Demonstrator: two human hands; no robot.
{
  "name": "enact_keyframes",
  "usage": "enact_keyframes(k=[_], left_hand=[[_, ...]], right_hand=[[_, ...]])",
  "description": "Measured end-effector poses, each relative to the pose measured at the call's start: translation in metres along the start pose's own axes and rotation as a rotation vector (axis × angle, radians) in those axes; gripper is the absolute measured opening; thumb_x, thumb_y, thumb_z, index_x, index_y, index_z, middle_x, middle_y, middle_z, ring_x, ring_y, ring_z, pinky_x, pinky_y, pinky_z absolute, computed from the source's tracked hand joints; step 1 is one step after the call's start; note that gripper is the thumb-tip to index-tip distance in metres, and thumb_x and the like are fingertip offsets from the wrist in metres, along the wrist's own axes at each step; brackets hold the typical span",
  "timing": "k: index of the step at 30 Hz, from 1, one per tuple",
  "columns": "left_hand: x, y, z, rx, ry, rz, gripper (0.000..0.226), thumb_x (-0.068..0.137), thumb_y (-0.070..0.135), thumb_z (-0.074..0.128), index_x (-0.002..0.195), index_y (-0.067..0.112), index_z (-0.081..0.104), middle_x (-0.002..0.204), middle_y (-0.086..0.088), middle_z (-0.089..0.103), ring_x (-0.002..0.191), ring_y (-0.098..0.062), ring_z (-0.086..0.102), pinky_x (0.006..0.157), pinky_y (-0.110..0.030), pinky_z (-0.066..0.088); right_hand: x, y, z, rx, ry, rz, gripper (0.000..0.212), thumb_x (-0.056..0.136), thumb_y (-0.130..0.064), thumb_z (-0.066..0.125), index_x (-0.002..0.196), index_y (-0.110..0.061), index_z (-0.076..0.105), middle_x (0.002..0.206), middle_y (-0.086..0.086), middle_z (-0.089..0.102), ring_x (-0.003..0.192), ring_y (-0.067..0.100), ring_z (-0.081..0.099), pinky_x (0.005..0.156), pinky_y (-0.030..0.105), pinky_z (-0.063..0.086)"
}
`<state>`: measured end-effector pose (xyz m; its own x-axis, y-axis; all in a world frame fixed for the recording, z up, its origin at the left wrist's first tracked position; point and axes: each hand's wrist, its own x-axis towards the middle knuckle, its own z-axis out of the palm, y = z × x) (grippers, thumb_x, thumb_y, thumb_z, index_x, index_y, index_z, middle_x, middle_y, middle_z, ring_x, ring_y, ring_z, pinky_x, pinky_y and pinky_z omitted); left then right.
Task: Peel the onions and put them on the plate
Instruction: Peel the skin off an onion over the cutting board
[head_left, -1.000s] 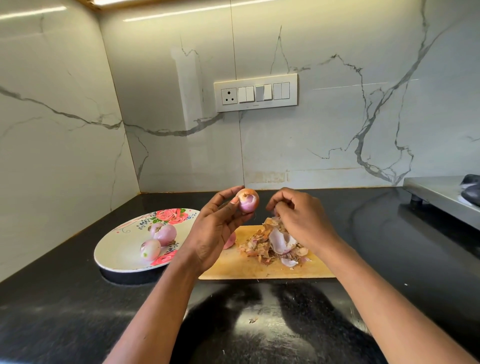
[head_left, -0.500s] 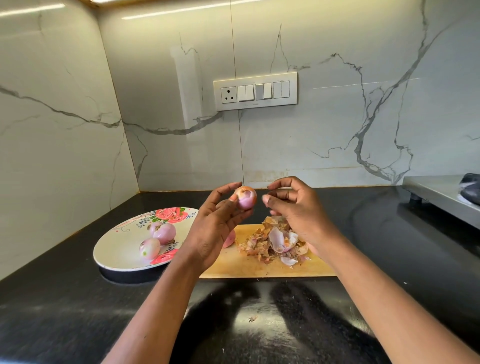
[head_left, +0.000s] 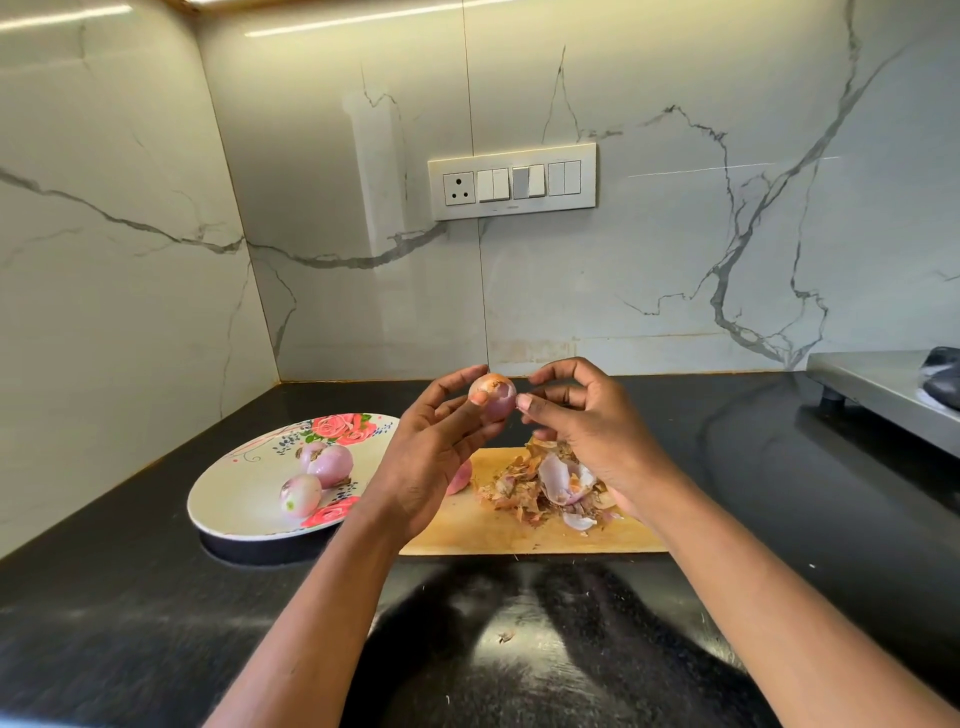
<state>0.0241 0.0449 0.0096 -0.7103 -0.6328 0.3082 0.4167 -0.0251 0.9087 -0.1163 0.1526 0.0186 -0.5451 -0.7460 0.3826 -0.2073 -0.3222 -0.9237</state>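
My left hand (head_left: 431, 457) holds a small pink onion (head_left: 492, 399) up above the wooden cutting board (head_left: 524, 535), pinched between thumb and fingertips. My right hand (head_left: 582, 421) is beside it, its thumb tip and curled fingers touching the onion's right side. Two peeled onions (head_left: 328, 462) (head_left: 300, 494) lie on the flowered plate (head_left: 234, 499) at the left. A heap of onion skins (head_left: 545, 483) sits on the board. Another onion (head_left: 460, 478) lies on the board, mostly hidden behind my left hand.
The black counter (head_left: 156, 613) runs to marble walls at the back and left. A switch panel (head_left: 511, 181) is on the back wall. A steel stove edge (head_left: 878, 395) stands at the far right.
My right hand rose from the skin heap to the onion's right side. My left hand turned the onion slightly and lifted it a little.
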Motion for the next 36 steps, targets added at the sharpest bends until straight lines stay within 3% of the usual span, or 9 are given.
enact_keyframes(k=[8, 13, 16, 20, 22, 25, 30, 33, 36], left_hand=[[0.001, 0.001, -0.003, -0.004, 0.05, 0.012, 0.06, 0.077, 0.013, 0.075, 0.133, 0.013, 0.056, 0.115, -0.011, 0.075, 0.108, -0.023, 0.071, 0.099, -0.032, 0.054], [0.0, 0.002, -0.002, -0.068, 0.031, -0.007, 0.055, 0.08, 0.011, 0.071, 0.133, 0.008, 0.055, 0.122, -0.016, 0.072, 0.105, -0.022, 0.072, 0.089, -0.024, 0.058], [0.0, 0.002, -0.002, -0.05, 0.007, -0.003, 0.052, 0.08, 0.01, 0.07, 0.13, 0.009, 0.058, 0.117, -0.011, 0.074, 0.107, -0.021, 0.072, 0.091, -0.024, 0.058], [0.0, 0.0, -0.003, -0.016, -0.001, -0.001, 0.045, 0.079, 0.015, 0.072, 0.124, 0.011, 0.064, 0.112, -0.008, 0.075, 0.103, -0.02, 0.071, 0.092, -0.025, 0.058], [0.001, -0.001, -0.004, 0.023, 0.014, 0.008, 0.044, 0.08, 0.018, 0.073, 0.122, 0.012, 0.066, 0.108, -0.007, 0.075, 0.095, -0.019, 0.07, 0.089, -0.025, 0.058], [0.001, -0.003, -0.006, 0.091, 0.011, 0.005, 0.043, 0.083, 0.02, 0.072, 0.125, 0.013, 0.066, 0.108, -0.006, 0.074, 0.091, -0.016, 0.068, 0.084, -0.027, 0.057], [0.0, -0.001, -0.004, 0.032, -0.006, -0.025, 0.042, 0.086, 0.022, 0.067, 0.126, 0.011, 0.066, 0.099, -0.005, 0.072, 0.085, -0.014, 0.064, 0.082, -0.024, 0.058], [0.0, 0.0, -0.004, -0.024, -0.008, -0.026, 0.04, 0.084, 0.022, 0.065, 0.123, 0.011, 0.067, 0.092, -0.004, 0.072, 0.083, -0.014, 0.065, 0.081, -0.024, 0.058], [0.0, 0.001, -0.005, -0.029, 0.01, -0.018, 0.041, 0.084, 0.021, 0.066, 0.124, 0.012, 0.066, 0.096, -0.007, 0.073, 0.085, -0.015, 0.067, 0.083, -0.025, 0.058]], right_hand=[[0.003, 0.006, -0.006, -0.216, 0.016, 0.014, 0.008, 0.09, -0.009, 0.074, 0.094, -0.016, 0.073, 0.081, 0.0, 0.075, 0.074, 0.011, 0.068, 0.067, 0.024, 0.054], [0.005, 0.015, -0.013, -0.594, 0.042, -0.069, 0.007, 0.09, -0.017, 0.075, 0.091, -0.024, 0.076, 0.079, -0.015, 0.073, 0.074, -0.009, 0.065, 0.062, 0.004, 0.044], [0.003, 0.015, -0.013, -0.696, 0.027, -0.133, 0.009, 0.095, -0.027, 0.07, 0.096, -0.022, 0.077, 0.085, -0.018, 0.071, 0.077, -0.008, 0.063, 0.064, 0.0, 0.041], [0.003, 0.004, -0.009, -0.359, 0.015, -0.117, 0.014, 0.094, -0.035, 0.07, 0.103, -0.025, 0.074, 0.092, -0.008, 0.075, 0.084, 0.005, 0.07, 0.074, 0.019, 0.055], [0.002, -0.001, -0.004, -0.133, -0.045, -0.041, 0.02, 0.092, -0.032, 0.07, 0.106, -0.018, 0.072, 0.096, 0.003, 0.077, 0.082, 0.011, 0.072, 0.069, 0.026, 0.058], [0.0, -0.001, 0.0, -0.012, -0.072, 0.005, 0.027, 0.087, -0.021, 0.077, 0.108, -0.008, 0.068, 0.095, 0.011, 0.077, 0.079, 0.011, 0.07, 0.065, 0.023, 0.056], [0.002, 0.001, -0.004, 0.089, -0.086, 0.034, 0.018, 0.088, -0.003, 0.074, 0.104, -0.005, 0.067, 0.083, 0.004, 0.073, 0.075, 0.009, 0.068, 0.067, 0.022, 0.057], [0.005, 0.005, -0.008, -0.053, -0.066, 0.023, 0.01, 0.091, -0.004, 0.072, 0.098, -0.011, 0.07, 0.079, 0.0, 0.073, 0.072, 0.008, 0.066, 0.063, 0.021, 0.054], [0.007, 0.016, -0.012, -0.492, 0.002, -0.066, 0.005, 0.093, -0.018, 0.072, 0.093, -0.022, 0.074, 0.08, -0.01, 0.074, 0.072, -0.002, 0.067, 0.064, 0.012, 0.048]])
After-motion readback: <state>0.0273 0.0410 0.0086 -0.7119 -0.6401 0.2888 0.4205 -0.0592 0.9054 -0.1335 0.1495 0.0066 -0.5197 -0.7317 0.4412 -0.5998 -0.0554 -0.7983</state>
